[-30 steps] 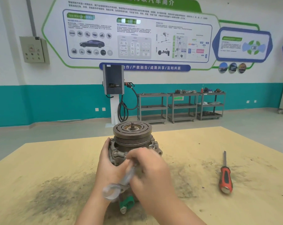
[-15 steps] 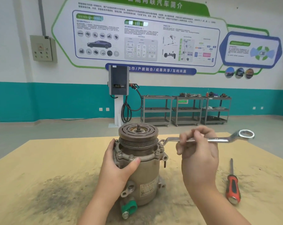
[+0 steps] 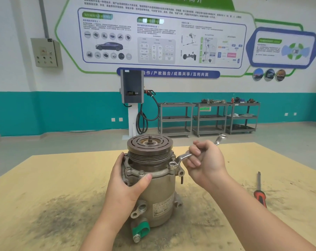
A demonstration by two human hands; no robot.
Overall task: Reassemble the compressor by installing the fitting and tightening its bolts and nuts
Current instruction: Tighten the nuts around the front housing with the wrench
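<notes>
A single head-worn view is aimed forward and down, close over the yellow wooden bench [image 3: 44, 178], with the far wall seen beyond.

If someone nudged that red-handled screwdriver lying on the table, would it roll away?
Probably a little. The screwdriver has a round-looking handle and a thin straight shaft, and lies flat on the table, so a sideways push could roll it. The wood looks level and gritty, which likely stops it soon. It looks stiff and light.

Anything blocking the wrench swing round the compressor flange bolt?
Nothing visible. The wrench ring sits on a flange bolt of the compressor; right hand grips the shank, left hand steadies the opposite side, clear of the wrench.
</notes>
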